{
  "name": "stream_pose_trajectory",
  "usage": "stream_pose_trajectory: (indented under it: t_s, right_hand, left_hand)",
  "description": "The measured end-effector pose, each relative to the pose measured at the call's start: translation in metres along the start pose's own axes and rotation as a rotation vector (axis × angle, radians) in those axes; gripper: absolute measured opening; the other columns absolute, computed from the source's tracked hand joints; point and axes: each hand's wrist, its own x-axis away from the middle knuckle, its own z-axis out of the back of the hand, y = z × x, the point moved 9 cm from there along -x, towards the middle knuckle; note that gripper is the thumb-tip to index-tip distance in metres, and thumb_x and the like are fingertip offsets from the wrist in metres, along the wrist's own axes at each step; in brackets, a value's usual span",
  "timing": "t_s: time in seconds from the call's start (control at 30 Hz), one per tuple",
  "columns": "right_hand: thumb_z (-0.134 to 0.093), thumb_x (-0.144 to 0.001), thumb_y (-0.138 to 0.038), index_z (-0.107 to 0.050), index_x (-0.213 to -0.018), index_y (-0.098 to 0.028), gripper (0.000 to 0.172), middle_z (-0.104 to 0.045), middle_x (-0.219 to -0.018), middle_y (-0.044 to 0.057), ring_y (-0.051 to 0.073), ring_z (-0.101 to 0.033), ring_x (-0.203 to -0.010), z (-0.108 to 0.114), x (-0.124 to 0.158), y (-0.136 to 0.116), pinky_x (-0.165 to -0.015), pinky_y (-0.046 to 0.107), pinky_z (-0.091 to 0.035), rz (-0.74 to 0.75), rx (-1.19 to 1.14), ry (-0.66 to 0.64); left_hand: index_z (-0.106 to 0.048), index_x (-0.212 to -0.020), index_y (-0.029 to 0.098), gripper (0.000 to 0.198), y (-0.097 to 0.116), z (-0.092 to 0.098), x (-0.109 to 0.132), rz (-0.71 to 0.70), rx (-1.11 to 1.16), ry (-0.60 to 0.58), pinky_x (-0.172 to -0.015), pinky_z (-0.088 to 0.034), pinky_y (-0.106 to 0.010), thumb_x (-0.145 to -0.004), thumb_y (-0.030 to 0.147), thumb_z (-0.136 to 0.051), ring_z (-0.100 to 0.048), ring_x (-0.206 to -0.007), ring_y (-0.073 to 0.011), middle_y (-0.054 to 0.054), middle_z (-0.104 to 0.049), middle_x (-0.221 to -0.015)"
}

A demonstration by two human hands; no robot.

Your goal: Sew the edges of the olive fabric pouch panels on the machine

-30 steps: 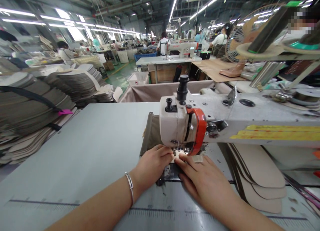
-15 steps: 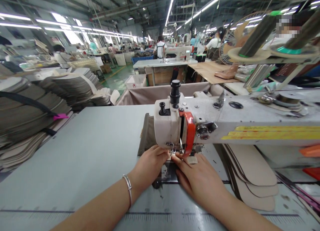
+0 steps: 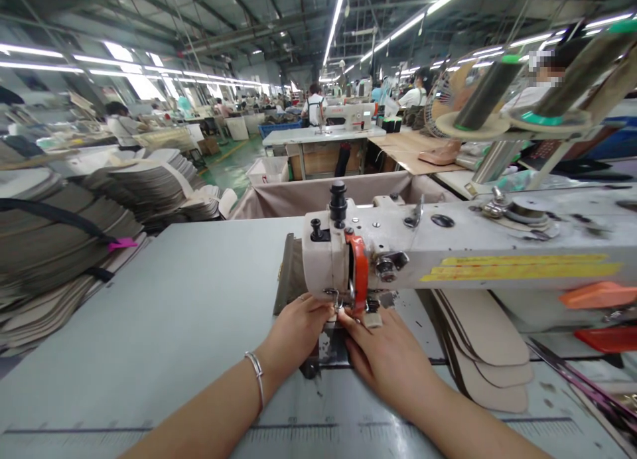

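Observation:
A white sewing machine (image 3: 323, 260) with an orange lever guard (image 3: 359, 273) stands over the table. A grey-brown fabric piece (image 3: 292, 273) lies under its head, with a pale edge showing by the needle. My left hand (image 3: 298, 326), a silver bangle at its wrist, is closed on this piece just left of the presser foot (image 3: 339, 305). From the right, my right hand (image 3: 393, 346) grips the edge by the foot with its index finger and thumb. Its other fingers are partly hidden behind the machine parts. The fingertips of both hands nearly meet.
Pale flat cut pieces (image 3: 492, 339) lie under the machine arm, beside purple-handled scissors (image 3: 587, 386). Tall bundles of cut pieces (image 3: 64, 247) are stacked at left. Thread cones (image 3: 490, 94) stand at upper right. A fabric-lined bin (image 3: 318, 194) sits behind the table. Several people work farther back.
The view has shifted slightly, so the machine sits a little lower and farther left. Both hands keep their places at the needle; no clear movement of the fabric piece shows.

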Motion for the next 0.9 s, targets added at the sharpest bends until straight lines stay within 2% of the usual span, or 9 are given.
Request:
stream_pose_trajectory:
  t_s: [0.13,0.3,0.5,0.63,0.77,0.9]
  right_hand:
    - [-0.049,-0.091,-0.019,-0.056,-0.122,-0.021,0.032,-0.060,-0.116,0.008,0.025,-0.050,-0.109,0.001,0.002,-0.004,-0.091,0.044,-0.042,0.021,-0.029,0.008]
    - [-0.050,-0.089,-0.017,-0.052,-0.128,-0.021,0.039,-0.059,-0.120,0.007,0.025,-0.049,-0.111,0.001,0.003,-0.003,-0.093,0.044,-0.042,0.023,-0.040,0.013]
    - [-0.050,-0.090,-0.018,-0.055,-0.125,-0.018,0.035,-0.059,-0.116,0.010,0.027,-0.049,-0.113,0.000,0.005,0.000,-0.094,0.046,-0.042,0.021,-0.030,0.037]
    - [-0.048,-0.090,-0.015,-0.053,-0.126,-0.018,0.037,-0.058,-0.115,0.012,0.028,-0.050,-0.112,-0.004,0.008,0.004,-0.091,0.046,-0.045,0.022,-0.037,0.060]
    - [-0.046,-0.090,-0.014,-0.053,-0.126,-0.019,0.037,-0.058,-0.115,0.013,0.028,-0.052,-0.108,-0.006,0.010,0.008,-0.089,0.048,-0.046,0.020,-0.043,0.081]
    - [-0.046,-0.090,-0.015,-0.055,-0.123,-0.020,0.034,-0.059,-0.112,0.011,0.029,-0.053,-0.107,-0.009,0.011,0.010,-0.089,0.052,-0.045,0.030,-0.050,0.086]
  left_hand:
    - [-0.065,-0.095,0.018,0.018,0.003,-0.001,0.001,0.002,0.043,-0.047,-0.092,-0.051,-0.032,-0.086,0.004,-0.057,-0.062,-0.098,-0.0187,-0.003,-0.068,-0.103]
    - [-0.067,-0.096,0.018,0.020,-0.004,0.001,0.000,0.042,0.040,-0.003,-0.093,-0.051,-0.031,-0.087,0.004,-0.055,-0.063,-0.099,-0.0171,-0.003,-0.069,-0.105]
    - [-0.068,-0.095,0.019,0.022,-0.010,0.000,-0.002,0.062,0.015,0.005,-0.090,-0.052,-0.029,-0.088,0.004,-0.054,-0.063,-0.094,-0.0159,-0.002,-0.070,-0.098]
    - [-0.067,-0.095,0.016,0.021,-0.028,-0.001,-0.005,0.089,-0.032,-0.024,-0.091,-0.050,-0.035,-0.086,0.003,-0.052,-0.060,-0.097,-0.0196,-0.006,-0.067,-0.102]
    - [-0.066,-0.104,0.016,0.029,-0.057,0.014,0.000,0.158,-0.069,-0.018,-0.093,-0.046,-0.039,-0.085,0.000,-0.050,-0.055,-0.101,-0.0205,-0.008,-0.061,-0.111]
    - [-0.067,-0.104,0.018,0.018,-0.067,0.032,0.019,0.189,-0.072,-0.041,-0.092,-0.044,-0.039,-0.090,0.017,-0.056,-0.053,-0.098,-0.0194,-0.006,-0.060,-0.106]
